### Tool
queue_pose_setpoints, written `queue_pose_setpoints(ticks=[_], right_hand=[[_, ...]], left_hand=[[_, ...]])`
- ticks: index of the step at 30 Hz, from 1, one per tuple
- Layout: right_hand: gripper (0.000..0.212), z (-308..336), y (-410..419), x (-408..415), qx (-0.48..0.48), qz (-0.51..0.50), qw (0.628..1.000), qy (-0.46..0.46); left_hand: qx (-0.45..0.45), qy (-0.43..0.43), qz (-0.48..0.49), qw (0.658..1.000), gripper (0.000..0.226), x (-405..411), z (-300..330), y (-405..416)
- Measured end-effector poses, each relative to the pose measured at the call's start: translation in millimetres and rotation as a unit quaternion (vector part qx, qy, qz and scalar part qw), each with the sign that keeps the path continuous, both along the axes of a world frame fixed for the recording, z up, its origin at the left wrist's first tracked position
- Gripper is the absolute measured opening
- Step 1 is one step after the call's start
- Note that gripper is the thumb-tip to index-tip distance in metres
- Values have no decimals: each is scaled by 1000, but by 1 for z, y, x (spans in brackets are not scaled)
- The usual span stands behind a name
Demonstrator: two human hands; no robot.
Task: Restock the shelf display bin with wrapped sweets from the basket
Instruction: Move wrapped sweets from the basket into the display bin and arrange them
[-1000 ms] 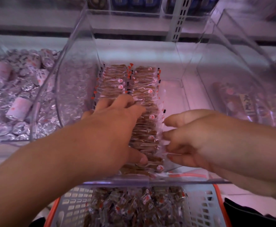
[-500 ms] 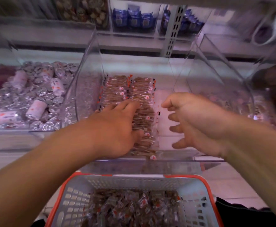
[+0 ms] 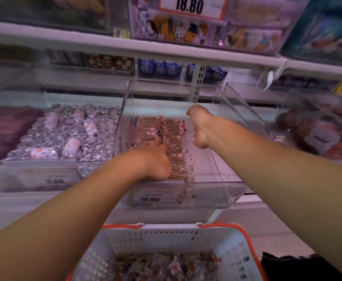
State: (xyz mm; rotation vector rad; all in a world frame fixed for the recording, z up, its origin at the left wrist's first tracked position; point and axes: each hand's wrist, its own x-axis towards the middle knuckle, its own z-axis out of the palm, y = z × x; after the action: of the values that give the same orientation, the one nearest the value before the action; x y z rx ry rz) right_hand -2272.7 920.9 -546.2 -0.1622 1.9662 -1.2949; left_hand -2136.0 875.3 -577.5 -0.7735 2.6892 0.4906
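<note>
Nearest the viewer, at the bottom of the view, a white plastic basket (image 3: 166,238) with an orange rim holds a loose heap of wrapped sweets (image 3: 162,266). Beyond it, two bare forearms reach up and forward into a clear shelf display bin (image 3: 216,191), which has a price label on its front wall. Inside the bin, neat rows of brown wrapped sweets (image 3: 173,136) fill the left half, while the right half shows bare floor. The left hand (image 3: 156,159) lies palm-down on these rows, fingers fairly straight and pressing on them. The right hand (image 3: 199,126) hovers over the bin's bare right side, fingers curled inward; whether it holds anything cannot be told. To the left, a neighbouring bin holds silver-foil sweets (image 3: 68,134). Farthest away, a sign reads 18.80 (image 3: 189,6).
</note>
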Motion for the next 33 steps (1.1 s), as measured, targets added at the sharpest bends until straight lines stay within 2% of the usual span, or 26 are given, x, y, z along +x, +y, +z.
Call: queue_pose_setpoints(ticks=[1, 7, 10, 12, 14, 16, 18, 20, 22, 23, 24, 25, 26, 28, 29, 30, 31, 33], right_hand=[[27, -3, -5, 0, 1, -2, 1000, 0], [43, -26, -23, 0, -28, 81, 996, -27], [44, -24, -21, -3, -8, 108, 994, -17], [37, -16, -16, -2, 4, 124, 992, -11], [32, -2, -4, 4, 15, 139, 990, 36], [28, 10, 13, 9, 13, 138, 979, 153], [33, 14, 37, 12, -22, 116, 941, 318], [31, 8, 78, 27, -151, 56, 861, 483], [23, -18, 128, 54, -297, -6, 763, 574], [22, -41, 150, 69, -319, -23, 739, 592], [21, -67, 168, 84, -309, -35, 745, 590], [21, -96, 178, 96, -275, -43, 773, 569], [23, -128, 189, 111, -218, -35, 810, 544], [25, -180, 198, 122, -64, 80, 875, 473], [26, -208, 208, 126, 33, 182, 880, 437], [33, -233, 218, 130, 114, 284, 865, 398], [49, -257, 230, 131, 181, 361, 848, 343], [94, -296, 257, 135, 298, 413, 835, 210]], left_hand=[[-2, 0, -2, 1000, 73, 0, 0, 1], [19, 8, 2, 1000, 70, -2, 3, 0], [25, 14, 16, 999, 68, -3, 5, 1], [17, 18, 25, 999, 61, 0, 9, 4], [-37, 69, 34, 996, 41, 5, 15, 10], [-130, 169, 54, 976, 27, 12, 23, 18], [-210, 283, 71, 933, 30, 24, 35, 28], [-252, 392, 51, 883, 36, 43, 42, 41], [-280, 477, -20, 833, 39, 69, 36, 58], [-296, 501, -66, 811, 38, 82, 27, 69], [-310, 509, -109, 796, 36, 93, 14, 80], [-311, 487, -143, 804, 34, 100, -1, 89], [-292, 428, -170, 838, 32, 108, -21, 99], [-214, 219, -153, 939, 24, 109, -60, 110], [-162, 116, -103, 975, 23, 113, -86, 117], [-99, 36, -54, 993, 26, 120, -116, 125], [-35, -20, -14, 999, 33, 129, -147, 135], [40, -115, 34, 992, 53, 153, -209, 159]])
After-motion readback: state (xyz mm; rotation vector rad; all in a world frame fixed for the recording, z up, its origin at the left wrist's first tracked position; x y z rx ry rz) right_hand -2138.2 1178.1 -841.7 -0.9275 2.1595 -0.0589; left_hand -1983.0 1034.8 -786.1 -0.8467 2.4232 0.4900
